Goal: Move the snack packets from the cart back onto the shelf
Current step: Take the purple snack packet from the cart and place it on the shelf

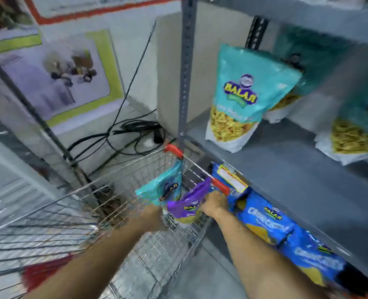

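Observation:
Both my arms reach into a wire shopping cart (122,175) with red corner guards. My left hand (151,215) is closed on a teal snack packet (162,186) standing in the cart's far corner. My right hand (214,203) grips a purple snack packet (189,203) beside it, at the cart's right rim. On the grey metal shelf (286,169) to the right stand teal packets, one at the front left (243,98), one behind it (291,102) and one at the right edge (355,134). The view is blurred.
Blue snack packets (271,223) hang or lie along the shelf's front edge, just right of my right forearm. A grey perforated upright (186,67) stands at the shelf's left corner. Black cables (133,134) lie on the floor beyond the cart, below wall posters (71,76).

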